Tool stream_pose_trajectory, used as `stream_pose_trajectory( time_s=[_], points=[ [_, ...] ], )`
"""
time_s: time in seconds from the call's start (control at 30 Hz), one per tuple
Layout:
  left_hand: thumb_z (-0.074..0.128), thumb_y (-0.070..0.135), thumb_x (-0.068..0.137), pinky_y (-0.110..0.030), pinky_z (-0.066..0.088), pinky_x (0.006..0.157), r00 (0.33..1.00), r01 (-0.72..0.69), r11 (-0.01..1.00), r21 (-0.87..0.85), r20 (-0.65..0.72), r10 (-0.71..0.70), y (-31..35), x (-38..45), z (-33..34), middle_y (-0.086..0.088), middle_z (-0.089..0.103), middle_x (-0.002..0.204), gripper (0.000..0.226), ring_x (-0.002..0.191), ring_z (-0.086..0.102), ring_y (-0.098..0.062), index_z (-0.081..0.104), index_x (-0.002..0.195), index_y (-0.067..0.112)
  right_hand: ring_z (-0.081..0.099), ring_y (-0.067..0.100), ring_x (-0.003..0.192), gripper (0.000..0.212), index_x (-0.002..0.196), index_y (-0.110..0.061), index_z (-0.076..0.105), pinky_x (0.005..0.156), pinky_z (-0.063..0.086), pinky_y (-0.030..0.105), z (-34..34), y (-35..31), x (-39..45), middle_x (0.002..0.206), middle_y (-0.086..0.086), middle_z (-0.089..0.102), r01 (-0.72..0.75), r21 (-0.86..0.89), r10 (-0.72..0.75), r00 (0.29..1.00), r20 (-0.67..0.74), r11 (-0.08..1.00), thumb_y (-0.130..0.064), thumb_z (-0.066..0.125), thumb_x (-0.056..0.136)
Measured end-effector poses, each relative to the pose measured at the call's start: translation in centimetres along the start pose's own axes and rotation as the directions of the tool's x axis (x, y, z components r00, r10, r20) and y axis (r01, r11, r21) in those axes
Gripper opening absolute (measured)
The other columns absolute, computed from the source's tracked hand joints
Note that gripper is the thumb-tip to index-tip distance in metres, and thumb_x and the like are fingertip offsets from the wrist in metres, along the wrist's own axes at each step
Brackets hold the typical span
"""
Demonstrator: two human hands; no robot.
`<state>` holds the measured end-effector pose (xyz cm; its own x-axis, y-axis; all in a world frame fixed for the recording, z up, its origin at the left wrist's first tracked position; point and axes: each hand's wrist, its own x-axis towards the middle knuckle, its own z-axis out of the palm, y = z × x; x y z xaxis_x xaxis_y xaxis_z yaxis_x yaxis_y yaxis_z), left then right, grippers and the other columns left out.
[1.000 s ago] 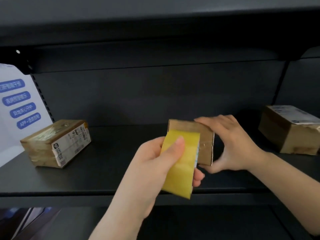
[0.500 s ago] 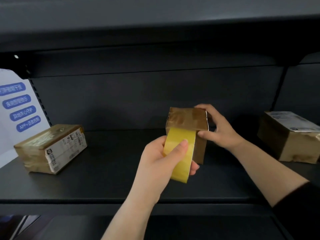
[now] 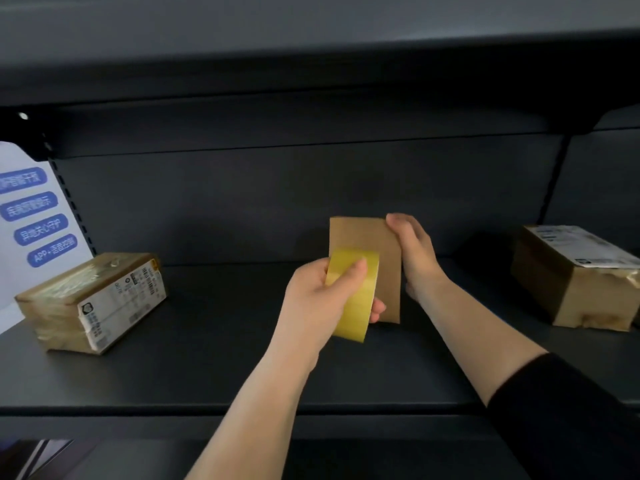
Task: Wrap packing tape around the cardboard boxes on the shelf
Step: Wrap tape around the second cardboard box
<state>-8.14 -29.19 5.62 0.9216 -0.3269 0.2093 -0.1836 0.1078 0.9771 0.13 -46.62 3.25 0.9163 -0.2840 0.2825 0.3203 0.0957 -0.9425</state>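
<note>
Boxes x3 (image 3: pixel 367 258) | tape roll x1 (image 3: pixel 353 299) | hands x2, both gripping

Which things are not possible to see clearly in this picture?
All from the head view:
- Tape roll: its core is hidden by the left hand.
- Held cardboard box: right side covered by the right hand.
- Left box label: print too small.
- Right box: cut off by the frame edge.
- Poster: text blurred, cut off.

We see three boxes on the shelf (image 3: pixel 207 358) — one box (image 3: pixel 93 303) far left, one (image 3: pixel 575 275) far right, and between them the middle box (image 3: pixel 384 258), held upright, the tape roll (image 3: pixel 353 296) just before it.
</note>
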Motion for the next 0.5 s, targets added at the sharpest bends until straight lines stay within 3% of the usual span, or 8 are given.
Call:
stream_pose_trajectory(
  time_s=[0.13, 0.23, 0.33, 0.43, 0.5],
  points=[
    [0.059, 0.04, 0.086, -0.014, 0.05, 0.048, 0.996, -0.009, 0.999, 0.039, -0.088, 0.012, 0.0, 0.8, 0.3, -0.001, 0.072, 0.057, 0.025, 0.055, 0.07, -0.011, 0.065, 0.087, 0.016, 0.063, 0.021, 0.086, 0.028, 0.094, -0.024, 0.06, 0.068, 0.051, 0.033, 0.7, -0.1, 0.8, 0.1, 0.008, 0.064, -0.13, 0.062, 0.134, 0.988, -0.074, 0.99, -0.046, 0.066, 0.076],
    [0.063, 0.028, 0.085, -0.012, 0.049, 0.049, 0.999, -0.018, 0.998, 0.056, -0.042, 0.02, 0.3, 1.1, 0.1, 0.003, 0.072, 0.057, 0.01, 0.055, 0.069, -0.006, 0.064, 0.085, 0.018, 0.064, 0.026, 0.092, 0.05, 0.104, -0.021, 0.058, 0.075, 0.053, 0.037, 0.7, -0.1, 1.6, 0.105, 0.012, 0.065, -0.247, 0.131, 0.263, 0.957, -0.119, 0.96, -0.054, 0.069, 0.068],
    [0.063, 0.027, 0.085, -0.02, 0.054, 0.052, 1.0, 0.004, 0.997, 0.072, 0.016, -0.006, -0.5, 0.2, 0.1, -0.004, 0.072, 0.058, 0.009, 0.055, 0.069, -0.014, 0.065, 0.085, 0.018, 0.062, 0.032, 0.095, 0.076, 0.118, -0.016, 0.05, 0.084, 0.051, 0.044, 0.3, 0.1, 2.7, 0.107, 0.014, 0.062, -0.384, 0.214, 0.419, 0.896, -0.149, 0.898, -0.061, 0.071, 0.06],
    [0.062, 0.031, 0.086, -0.024, 0.056, 0.054, 0.999, 0.024, 0.998, 0.055, -0.048, -0.021, -1.3, -0.2, 0.0, -0.005, 0.071, 0.058, 0.013, 0.055, 0.069, -0.016, 0.064, 0.087, 0.019, 0.061, 0.032, 0.091, 0.077, 0.115, -0.016, 0.048, 0.076, 0.051, 0.041, 0.7, 0.1, 3.4, 0.103, 0.013, 0.06, -0.43, 0.12, 0.446, 0.88, -0.163, 0.895, -0.063, 0.07, 0.058],
    [0.061, 0.032, 0.086, -0.024, 0.056, 0.053, 0.995, 0.067, 0.997, 0.035, -0.071, -0.065, -1.6, -0.3, -0.1, -0.005, 0.071, 0.057, 0.014, 0.054, 0.069, -0.015, 0.063, 0.087, 0.018, 0.06, 0.033, 0.092, 0.08, 0.114, -0.016, 0.047, 0.079, 0.05, 0.041, 1.2, 0.0, 3.7, 0.104, 0.013, 0.06, -0.483, 0.098, 0.492, 0.857, -0.152, 0.87, -0.066, 0.069, 0.056]
  ],
)
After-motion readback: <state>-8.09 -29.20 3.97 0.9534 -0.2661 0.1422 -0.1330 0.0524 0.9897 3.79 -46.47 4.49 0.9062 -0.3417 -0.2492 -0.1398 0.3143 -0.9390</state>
